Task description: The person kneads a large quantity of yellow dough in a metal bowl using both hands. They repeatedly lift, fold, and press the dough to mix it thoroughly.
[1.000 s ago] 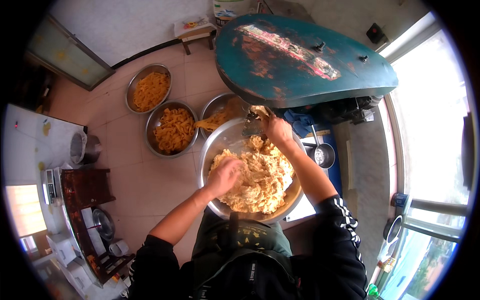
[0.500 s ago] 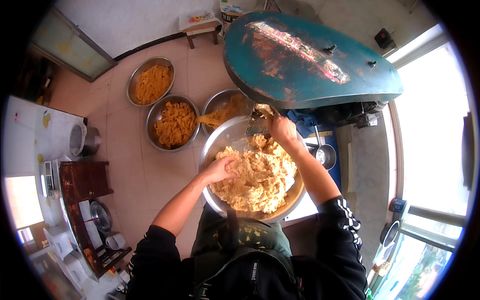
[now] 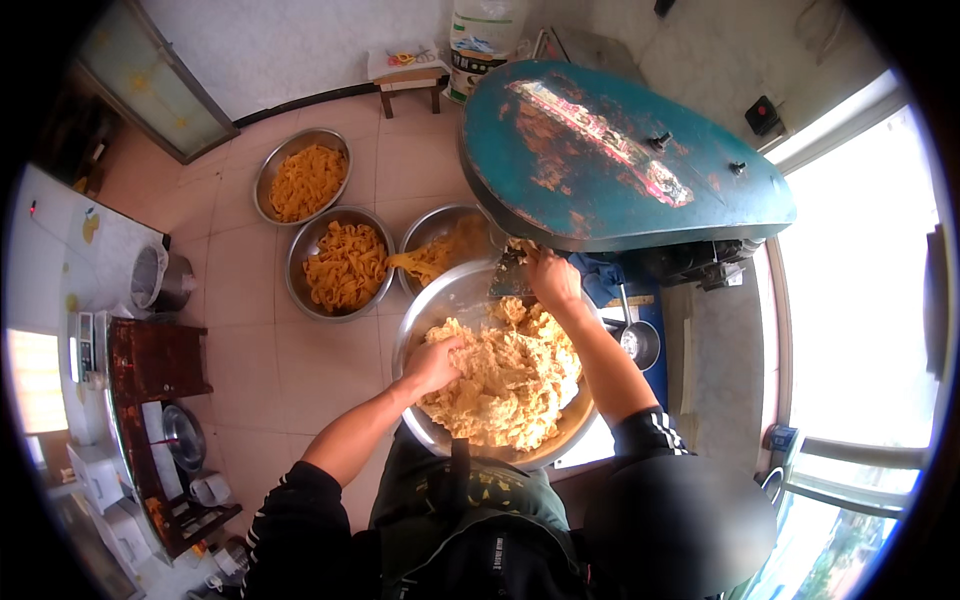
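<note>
A large metal bowl [image 3: 412, 330] in front of me holds a heap of pale yellow, crumbly dough [image 3: 510, 385]. At the heap's left side my left hand [image 3: 432, 366] is closed on some dough, its fingertips partly sunk in. My right hand [image 3: 552, 280] is above the bowl's far side, by the feed opening under the green machine cover [image 3: 600, 160]. Its fingers are curled, with a small lump of dough at their tips, partly hidden by the cover. From the machine, a wide yellow noodle strip [image 3: 425, 262] trails into a metal basin.
Metal basins of wide yellow noodles [image 3: 345, 265] stand on the tiled floor [image 3: 250, 370] beyond the bowl. A small saucepan [image 3: 640, 345] sits right of it. A low stool [image 3: 410, 80] is against the far wall, a brown wooden cabinet [image 3: 160, 360] at left. A blurred dark shape [image 3: 680, 525] covers my right sleeve.
My view has tipped, so the scene sits lower. My right hand has edged toward the machine opening with its dough. My left fingers have closed more on the dough. The blurred dark shape has appeared.
</note>
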Tool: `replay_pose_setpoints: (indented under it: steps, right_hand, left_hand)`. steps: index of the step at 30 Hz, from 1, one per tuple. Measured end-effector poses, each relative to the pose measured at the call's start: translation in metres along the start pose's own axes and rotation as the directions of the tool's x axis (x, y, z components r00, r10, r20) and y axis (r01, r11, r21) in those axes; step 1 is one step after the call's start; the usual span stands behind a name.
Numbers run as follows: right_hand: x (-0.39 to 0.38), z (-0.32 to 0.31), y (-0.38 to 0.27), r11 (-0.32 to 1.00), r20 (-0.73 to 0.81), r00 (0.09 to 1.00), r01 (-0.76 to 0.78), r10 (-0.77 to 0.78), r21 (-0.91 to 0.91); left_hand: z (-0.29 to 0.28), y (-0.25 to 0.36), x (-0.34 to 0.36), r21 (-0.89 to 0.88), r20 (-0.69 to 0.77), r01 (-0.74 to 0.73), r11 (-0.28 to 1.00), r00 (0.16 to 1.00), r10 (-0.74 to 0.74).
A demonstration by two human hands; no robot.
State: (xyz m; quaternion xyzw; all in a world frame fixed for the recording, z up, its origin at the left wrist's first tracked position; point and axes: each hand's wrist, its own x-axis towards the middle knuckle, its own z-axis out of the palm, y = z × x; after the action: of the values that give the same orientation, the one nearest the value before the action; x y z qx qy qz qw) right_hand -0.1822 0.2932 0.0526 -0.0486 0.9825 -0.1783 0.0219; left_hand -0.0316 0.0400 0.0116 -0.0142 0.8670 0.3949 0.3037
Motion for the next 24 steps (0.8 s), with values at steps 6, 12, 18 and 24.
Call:
replay_pose_setpoints:
  steps: [6,12,18,24]
  right_hand:
    - [0.005,0.002,-0.011,0.992,0.200,0.980,0.013,0.012,-0.125]
    - [-0.008,-0.004,0.002,1.000,0.049,0.999,0.006,-0.006,-0.006]
    - [-0.013,-0.027,0.000,0.996,0.157,0.985,-0.067,0.075,-0.060]
    - [-0.013,-0.014,-0.019,0.983,0.252,0.951,-0.164,0.179,-0.082]
  left_hand:
    - [0.024,-0.013,-0.001,0.086,-0.160,-0.241,0.967,0.954,0.252]
    - [0.014,-0.031,0.004,0.023,-0.318,-0.255,0.967,0.915,0.248]
    - [-0.001,0.012,0.001,0.065,-0.224,-0.362,0.930,0.903,0.367]
    - [0.002,0.029,-0.002,-0.123,-0.251,-0.372,0.920,0.909,0.334]
